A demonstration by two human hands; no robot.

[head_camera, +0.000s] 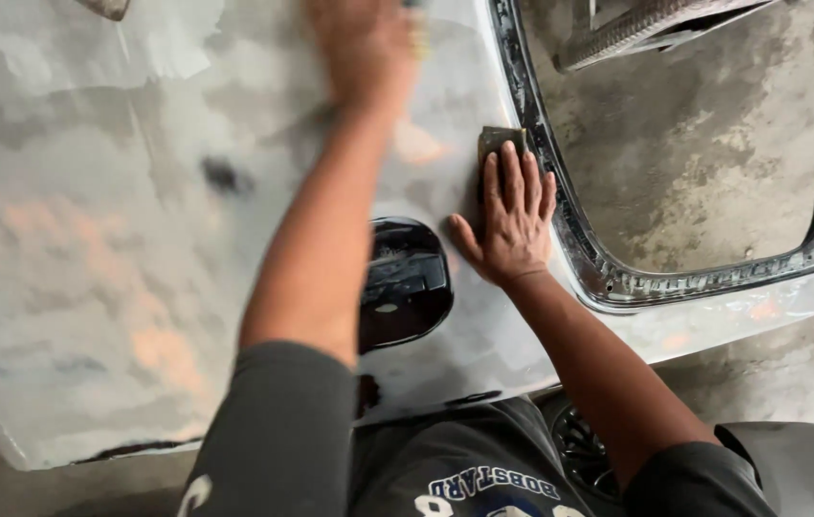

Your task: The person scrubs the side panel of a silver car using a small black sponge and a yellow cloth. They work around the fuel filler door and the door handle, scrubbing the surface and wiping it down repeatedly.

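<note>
Right hand (512, 215) flat, covering sanding block (502, 140); left hand (364, 43) blurred.

Sanding block (501, 140) on panel (91, 239), left of opening (694, 144).

You had two hands on the work: your right hand (512, 225) lay flat, and your left hand (364, 43) was blurred further up. Under the right fingers (517, 177) sat one dark sanding block (501, 141). Both hands rested on one grey, sanded car body panel (91, 239). That panel had one large window opening with one dark rim (608, 282), just right of your right fingers, and one glossy black oval recess (405, 284), just left of and below them. You wore one grey shirt (464, 469).
</note>
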